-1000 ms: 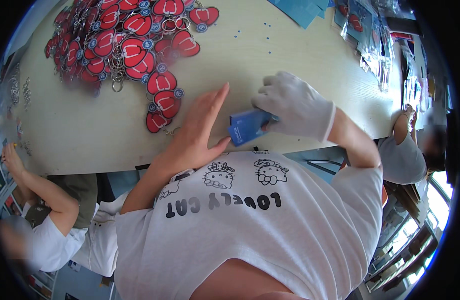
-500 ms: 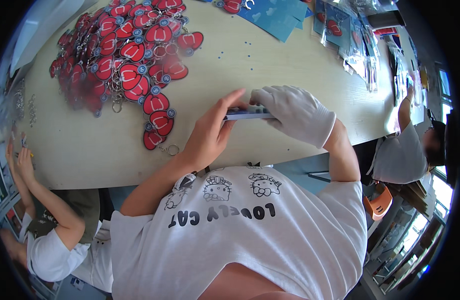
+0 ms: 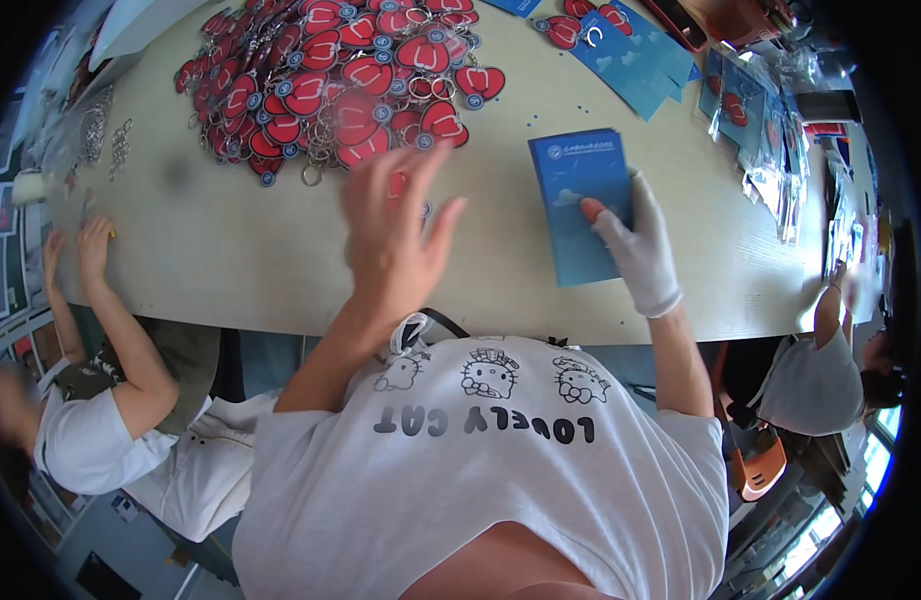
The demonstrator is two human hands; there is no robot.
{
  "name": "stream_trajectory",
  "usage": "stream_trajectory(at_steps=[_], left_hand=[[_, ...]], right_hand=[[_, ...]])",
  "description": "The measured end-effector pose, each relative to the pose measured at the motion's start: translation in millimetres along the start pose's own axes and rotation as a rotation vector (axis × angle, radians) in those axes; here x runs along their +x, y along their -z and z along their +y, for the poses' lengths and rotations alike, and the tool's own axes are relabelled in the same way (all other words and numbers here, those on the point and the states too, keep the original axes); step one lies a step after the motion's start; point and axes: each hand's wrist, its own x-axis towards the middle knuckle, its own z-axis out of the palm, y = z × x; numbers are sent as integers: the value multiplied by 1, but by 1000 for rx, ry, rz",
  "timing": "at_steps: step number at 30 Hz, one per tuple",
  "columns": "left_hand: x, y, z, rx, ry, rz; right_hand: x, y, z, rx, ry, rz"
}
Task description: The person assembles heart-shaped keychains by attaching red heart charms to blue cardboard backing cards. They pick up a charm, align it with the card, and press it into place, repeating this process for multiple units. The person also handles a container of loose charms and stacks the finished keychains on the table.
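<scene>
My right hand (image 3: 642, 252), in a white glove with a bare thumb tip, grips a stack of blue cards (image 3: 584, 235) by its right side. The cards show a printed top face with pale clouds. Bare and slightly blurred, my left hand (image 3: 398, 232) is over the near edge of a pile of red keychains (image 3: 368, 74), fingers spread and stretched forward. Bits of red show between those fingers; whether they touch a keychain is hidden. Each keychain has a red rounded shape, a small blue disc and a metal ring.
More blue cards (image 3: 635, 70) lie at the back right, with a few keychains beside them. Clear plastic packets (image 3: 780, 185) cover the table's right side. Loose metal chains (image 3: 120, 148) lie at left. Co-workers sit on both sides, with one person's hand (image 3: 95, 245) at the left edge.
My hands have moved apart. The card stack, edge-on between both hands before, now lies face up in my right hand alone. My left hand has let go and reached forward to the keychains.
</scene>
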Motion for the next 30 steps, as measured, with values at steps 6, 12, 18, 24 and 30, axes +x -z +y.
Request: stream_trajectory(at_steps=[6,12,18,24,30], left_hand=[[33,5,-13,249,-22,-8],[50,-23,-14,-24,-127,-243],[29,-45,-3,-143,-131,-327],[31,-45,0,-274,-23,-291],[32,-45,1,-639,56,-281]], right_hand=[[-23,-63,30,-616,374,328],[-15,-55,30,-787,465,357],[-15,-51,26,-552,251,339],[-16,-30,13,-131,-14,243],[-21,-29,17,122,0,255]])
